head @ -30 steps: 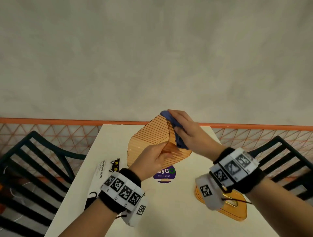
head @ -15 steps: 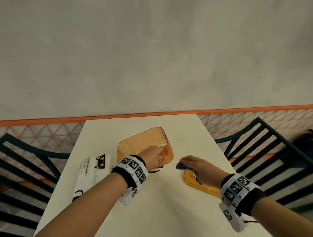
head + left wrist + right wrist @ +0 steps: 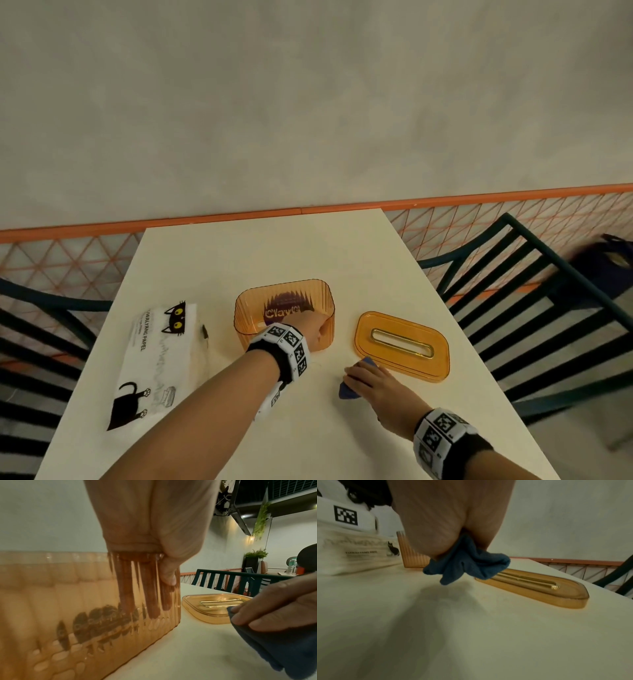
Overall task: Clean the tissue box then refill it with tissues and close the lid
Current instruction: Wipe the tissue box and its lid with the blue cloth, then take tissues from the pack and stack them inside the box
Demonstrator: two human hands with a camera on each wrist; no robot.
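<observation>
Our left hand (image 3: 313, 330) grips the near right wall of the tissue box (image 3: 284, 313): the fingers (image 3: 150, 595) hang inside the amber wall and the thumb presses the outside. Our right hand (image 3: 375, 382) is curled around a blue cloth (image 3: 347, 392), which bunches out beneath the palm and hangs just above the table (image 3: 239, 246), close to the near left corner of the lid (image 3: 402, 344).

The tissue box stands upright and open-topped near the middle of the table. Its ribbed, translucent walls show a purple sticker under the base. The lid lies flat on the table just right of the box, apart from it, with its oval slot facing up. A tissue pack (image 3: 159, 359), white with black cat prints, lies flat to the left of the box.

The table is a plain cream surface, long and narrow, and its far end meets a wall. We note an orange rail (image 3: 205, 221) running along the foot of that wall, with orange triangular mesh below it. The wall (image 3: 308, 102) above is a mottled grey-beige. A dark slatted chair (image 3: 534, 274) stands on the right side of the table and another (image 3: 41, 308) on the left. In the left wrist view, hanging green plants (image 3: 260, 519) and small lamps show in the room beyond the right chair.
</observation>
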